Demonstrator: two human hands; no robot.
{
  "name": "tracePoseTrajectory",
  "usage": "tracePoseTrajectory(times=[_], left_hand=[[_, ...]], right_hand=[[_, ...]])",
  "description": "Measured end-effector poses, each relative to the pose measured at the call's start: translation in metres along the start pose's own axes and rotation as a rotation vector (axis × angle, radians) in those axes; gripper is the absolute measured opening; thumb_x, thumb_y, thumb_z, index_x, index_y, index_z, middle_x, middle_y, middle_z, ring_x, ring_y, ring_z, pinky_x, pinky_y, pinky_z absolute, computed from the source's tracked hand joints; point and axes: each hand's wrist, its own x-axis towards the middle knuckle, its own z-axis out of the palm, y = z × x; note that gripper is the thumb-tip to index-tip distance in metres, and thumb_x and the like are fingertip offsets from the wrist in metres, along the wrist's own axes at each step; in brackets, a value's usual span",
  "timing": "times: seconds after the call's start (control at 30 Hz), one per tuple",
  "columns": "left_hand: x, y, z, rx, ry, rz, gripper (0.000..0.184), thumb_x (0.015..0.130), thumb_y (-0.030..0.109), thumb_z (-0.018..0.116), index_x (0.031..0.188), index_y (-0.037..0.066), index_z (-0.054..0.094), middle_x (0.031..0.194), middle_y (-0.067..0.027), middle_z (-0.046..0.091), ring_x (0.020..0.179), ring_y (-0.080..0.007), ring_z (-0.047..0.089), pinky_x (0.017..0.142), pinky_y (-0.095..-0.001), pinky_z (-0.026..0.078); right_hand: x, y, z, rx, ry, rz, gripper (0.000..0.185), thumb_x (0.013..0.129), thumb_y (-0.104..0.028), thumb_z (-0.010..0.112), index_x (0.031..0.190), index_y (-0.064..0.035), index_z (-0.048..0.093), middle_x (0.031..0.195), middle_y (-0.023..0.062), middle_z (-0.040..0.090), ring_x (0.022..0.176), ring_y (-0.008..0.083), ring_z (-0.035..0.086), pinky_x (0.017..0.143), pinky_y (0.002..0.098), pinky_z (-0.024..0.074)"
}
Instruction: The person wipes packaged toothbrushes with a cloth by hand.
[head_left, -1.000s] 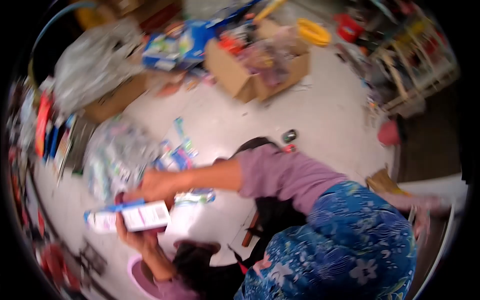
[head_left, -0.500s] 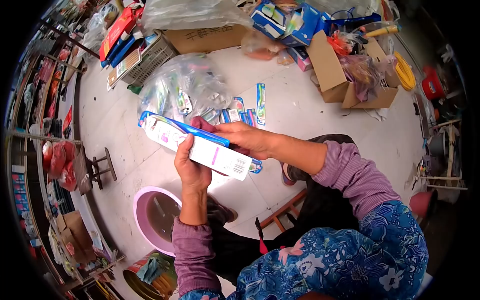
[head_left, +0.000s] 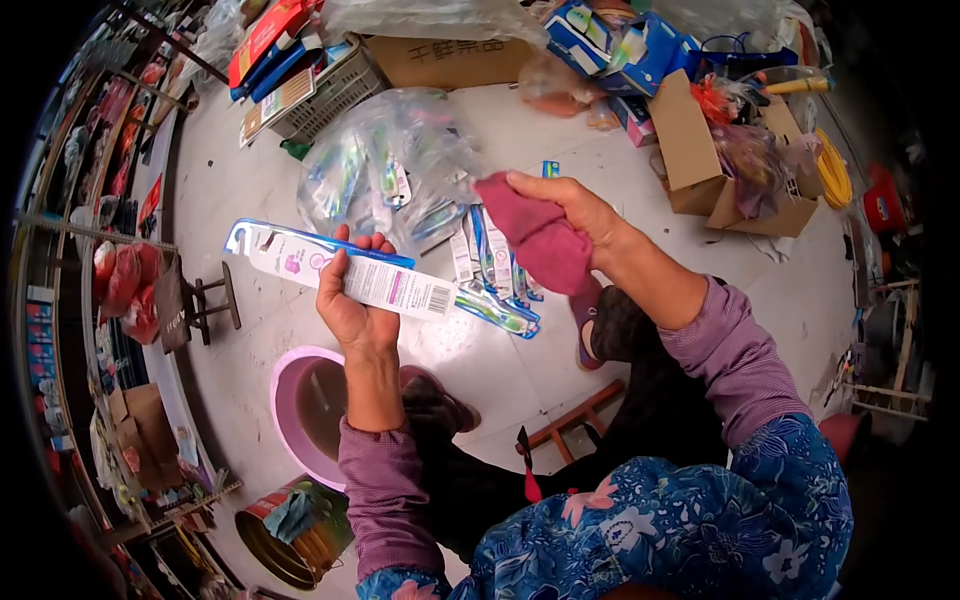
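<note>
My left hand [head_left: 358, 312] grips a packaged toothbrush [head_left: 405, 290] between thumb and fingers. The white printed back with its barcode faces up, and a blue edge shows along the top. To the right, my right hand [head_left: 592, 218] pinches a dark red cloth [head_left: 540, 238], which hangs apart from the package. Several more toothbrush packs [head_left: 495, 262] lie on the floor beyond and below the hands, partly covered by the cloth. Beside them rests a clear plastic bag [head_left: 370, 150] with similar packs inside.
A pink basin [head_left: 283, 400] of murky water stands at lower left, near a tin [head_left: 262, 540] with a rag. A cardboard box [head_left: 690, 150] of bagged items is at right. Behind are a grey crate [head_left: 335, 100] and blue boxes [head_left: 645, 55]. Shelves line the left.
My right hand has drawn the cloth off the package, moving up and to the right. My left hand has shifted left and lower with the package, its fingers now showing behind it.
</note>
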Motion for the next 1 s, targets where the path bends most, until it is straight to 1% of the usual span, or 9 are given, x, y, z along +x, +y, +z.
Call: tracePoseTrajectory(times=[0.03, 0.27, 0.37, 0.43, 0.53, 0.6, 0.67, 0.77, 1.0], left_hand=[[-0.001, -0.001, 0.002, -0.008, 0.006, 0.006, 0.039, 0.087, 0.013, 0.052, 0.123, -0.002, 0.050, 0.096, -0.0155, 0.060, 0.092, -0.0286, 0.058, 0.088, -0.0421, 0.048], [-0.007, -0.011, 0.005, 0.000, -0.090, -0.084, 0.039, 0.090, 0.021, 0.051, 0.121, -0.002, 0.051, 0.092, -0.0137, 0.061, 0.088, -0.0275, 0.058, 0.084, -0.0411, 0.048], [-0.010, -0.021, 0.007, 0.051, -0.111, -0.114, 0.040, 0.093, 0.026, 0.050, 0.121, -0.002, 0.051, 0.091, -0.0126, 0.061, 0.086, -0.0270, 0.059, 0.082, -0.0397, 0.049], [-0.011, -0.024, 0.006, 0.053, -0.123, -0.127, 0.041, 0.094, 0.028, 0.050, 0.122, -0.002, 0.050, 0.091, -0.0122, 0.061, 0.085, -0.0269, 0.059, 0.082, -0.0396, 0.049], [-0.015, -0.026, 0.015, 0.085, -0.214, -0.157, 0.042, 0.094, 0.031, 0.051, 0.122, 0.000, 0.051, 0.096, -0.0113, 0.063, 0.091, -0.0259, 0.060, 0.087, -0.0395, 0.048], [-0.020, -0.033, 0.034, 0.040, 0.091, -0.023, 0.043, 0.092, 0.031, 0.058, 0.122, 0.002, 0.049, 0.092, -0.0106, 0.063, 0.087, -0.0232, 0.062, 0.080, -0.0380, 0.051], [-0.025, -0.031, 0.019, 0.037, -0.087, -0.113, 0.042, 0.090, 0.027, 0.062, 0.122, 0.002, 0.049, 0.102, -0.0104, 0.063, 0.097, -0.0219, 0.062, 0.088, -0.0364, 0.050], [-0.021, -0.037, 0.011, 0.146, -0.096, -0.127, 0.040, 0.090, 0.023, 0.062, 0.121, 0.002, 0.049, 0.104, -0.0108, 0.062, 0.097, -0.0213, 0.062, 0.088, -0.0352, 0.051], [-0.023, -0.049, 0.010, 0.081, -0.066, -0.164, 0.038, 0.088, 0.010, 0.061, 0.122, 0.000, 0.048, 0.112, -0.0118, 0.061, 0.102, -0.0232, 0.062, 0.090, -0.0387, 0.051]], right_hand=[[-0.006, 0.004, 0.006, -0.138, 0.037, -0.042, 0.028, 0.079, -0.019, 0.069, 0.098, 0.0000, 0.062, 0.084, 0.0097, 0.066, 0.070, 0.0174, 0.065, 0.063, 0.0281, 0.0528], [-0.012, 0.060, 0.010, -0.677, -0.144, -0.062, 0.054, 0.071, -0.013, 0.074, 0.119, 0.0048, 0.055, 0.113, 0.0121, 0.059, 0.104, 0.0162, 0.056, 0.090, 0.0270, 0.0445], [-0.011, 0.072, 0.013, -0.619, -0.207, -0.005, 0.046, 0.074, -0.011, 0.073, 0.114, 0.0056, 0.059, 0.106, 0.0112, 0.063, 0.098, 0.0144, 0.059, 0.085, 0.0256, 0.0469], [-0.009, 0.076, 0.011, -0.591, -0.164, 0.121, 0.032, 0.078, -0.008, 0.070, 0.105, 0.0056, 0.063, 0.092, 0.0079, 0.066, 0.083, 0.0112, 0.061, 0.074, 0.0229, 0.0490], [-0.012, 0.072, 0.012, -0.633, -0.077, 0.001, 0.021, 0.080, -0.006, 0.068, 0.098, 0.0048, 0.066, 0.079, 0.0049, 0.066, 0.070, 0.0085, 0.060, 0.063, 0.0211, 0.0487], [-0.012, 0.063, 0.011, -0.560, -0.033, -0.068, 0.018, 0.080, -0.006, 0.068, 0.095, 0.0045, 0.066, 0.078, 0.0051, 0.065, 0.068, 0.0085, 0.060, 0.060, 0.0217, 0.0484], [-0.012, 0.054, 0.012, -0.487, 0.010, -0.134, 0.015, 0.081, -0.006, 0.068, 0.092, 0.0042, 0.066, 0.077, 0.0053, 0.065, 0.066, 0.0085, 0.060, 0.058, 0.0223, 0.0481], [-0.015, 0.045, 0.020, -0.398, 0.146, -0.244, 0.008, 0.080, -0.005, 0.068, 0.081, 0.0027, 0.065, 0.075, 0.0026, 0.063, 0.063, 0.0070, 0.057, 0.053, 0.0222, 0.0455], [-0.009, 0.062, 0.010, -0.522, 0.148, -0.096, 0.006, 0.078, -0.004, 0.067, 0.081, 0.0015, 0.066, 0.074, 0.0023, 0.063, 0.062, 0.0069, 0.057, 0.053, 0.0219, 0.0453]])
